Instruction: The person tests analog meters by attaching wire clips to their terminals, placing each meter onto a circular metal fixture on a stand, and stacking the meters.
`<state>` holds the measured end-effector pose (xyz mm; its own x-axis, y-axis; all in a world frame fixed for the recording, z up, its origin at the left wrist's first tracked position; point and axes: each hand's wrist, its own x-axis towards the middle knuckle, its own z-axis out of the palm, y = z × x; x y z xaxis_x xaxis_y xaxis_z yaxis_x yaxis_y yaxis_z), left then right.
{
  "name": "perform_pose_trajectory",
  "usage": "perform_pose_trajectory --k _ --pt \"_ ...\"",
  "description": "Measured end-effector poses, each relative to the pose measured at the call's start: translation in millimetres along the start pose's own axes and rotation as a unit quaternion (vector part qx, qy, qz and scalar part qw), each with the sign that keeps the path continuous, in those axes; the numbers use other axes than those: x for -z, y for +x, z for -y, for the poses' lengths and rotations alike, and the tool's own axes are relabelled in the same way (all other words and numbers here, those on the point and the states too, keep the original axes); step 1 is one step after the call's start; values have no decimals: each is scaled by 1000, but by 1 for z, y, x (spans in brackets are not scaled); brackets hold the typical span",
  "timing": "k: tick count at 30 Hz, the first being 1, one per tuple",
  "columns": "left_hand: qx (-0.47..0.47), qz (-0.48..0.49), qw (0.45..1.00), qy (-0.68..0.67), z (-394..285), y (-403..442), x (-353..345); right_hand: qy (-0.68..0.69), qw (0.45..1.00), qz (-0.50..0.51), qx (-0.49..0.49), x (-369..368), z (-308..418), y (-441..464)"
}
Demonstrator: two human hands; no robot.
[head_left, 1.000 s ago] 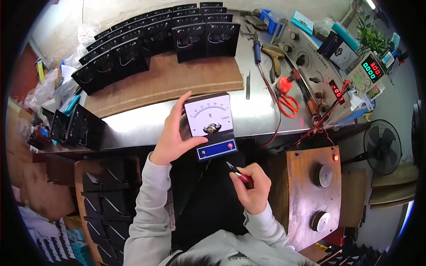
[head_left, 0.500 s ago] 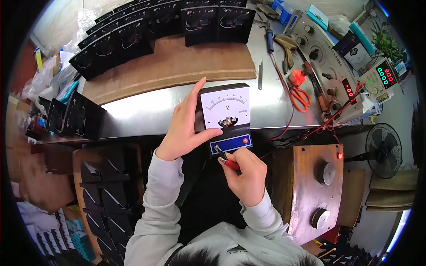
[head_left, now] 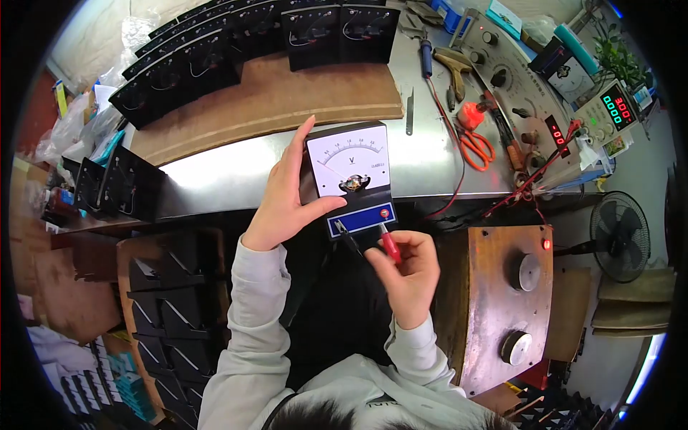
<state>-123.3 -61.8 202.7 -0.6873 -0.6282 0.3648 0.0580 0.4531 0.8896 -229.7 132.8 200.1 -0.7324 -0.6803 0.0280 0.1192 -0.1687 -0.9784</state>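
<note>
Voltmeter (head_left: 351,172) at the bench's (head_left: 215,185) near edge, left hand (head_left: 281,208) clamped on its side; black clip (head_left: 349,240) looks attached at the blue strip's (head_left: 364,218) left end — red clip (head_left: 390,245), pinched by right hand (head_left: 410,276), meets the red terminal (head_left: 385,213), bite unclear; white flat dial (head_left: 344,154), smooth black case (head_left: 374,198) — shiny metal benchtop.

Left hand (head_left: 279,204) has a voltmeter (head_left: 351,158) gripped by its side, thumb across the front. Black clip (head_left: 350,240)'s on the left end of the blue panel (head_left: 362,218), right hand (head_left: 414,272)'s pinching a red clip (head_left: 390,246) right by the red terminal (head_left: 385,213). Orange-handled scissors (head_left: 476,148) lie on the metal bench (head_left: 215,168).
</note>
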Motion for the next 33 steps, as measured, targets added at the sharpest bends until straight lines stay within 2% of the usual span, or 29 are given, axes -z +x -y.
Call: perform_pose_trajectory --k 2,4,5,7,10,14,18,22,24,25,26,28,29,30,31,32,33 --pt "11 18 1000 2 -3 -1 0 0 998 6 56 14 -1 5" --pt "37 13 998 -49 -5 -1 -2 -95 991 -3 94 22 0 13" --pt "34 17 998 -51 -5 -2 -2 -95 991 -11 95 24 3 18" --pt "41 23 997 -61 -7 -2 -3 -269 947 11 172 26 10 30" --pt "45 29 995 -82 -5 0 -3 -309 933 26 185 24 4 40" --pt "40 32 997 -66 -3 -1 0 -271 949 -13 161 17 1 35" --pt "39 33 997 -63 -4 -1 0 -263 953 7 152 23 2 31" --pt "51 44 995 -68 -4 -1 2 -255 948 35 187 26 2 38" --pt "33 45 995 -79 1 -2 2 -244 935 31 256 19 6 49" --pt "26 13 995 -90 1 -1 -2 -255 936 37 240 14 8 49" --pt "21 -14 994 -103 0 -3 -6 -324 906 56 266 12 6 50" --pt "21 -42 999 9 -9 -15 -18 -381 880 87 269 0 8 42" --pt "1 -54 995 84 -23 -23 -30 -406 871 67 268 -3 5 34" --pt "-52 -71 977 192 -37 -29 -43 -434 862 35 258 -2 2 27" --pt "-104 -78 947 294 -48 -38 -56 -393 884 36 251 10 -12 24" --pt "-104 -56 944 308 -59 -49 -70 -345 907 32 239 27 -11 14" --pt "-101 -17 961 256 -73 -60 -85 -346 907 10 241 50 -14 -1"
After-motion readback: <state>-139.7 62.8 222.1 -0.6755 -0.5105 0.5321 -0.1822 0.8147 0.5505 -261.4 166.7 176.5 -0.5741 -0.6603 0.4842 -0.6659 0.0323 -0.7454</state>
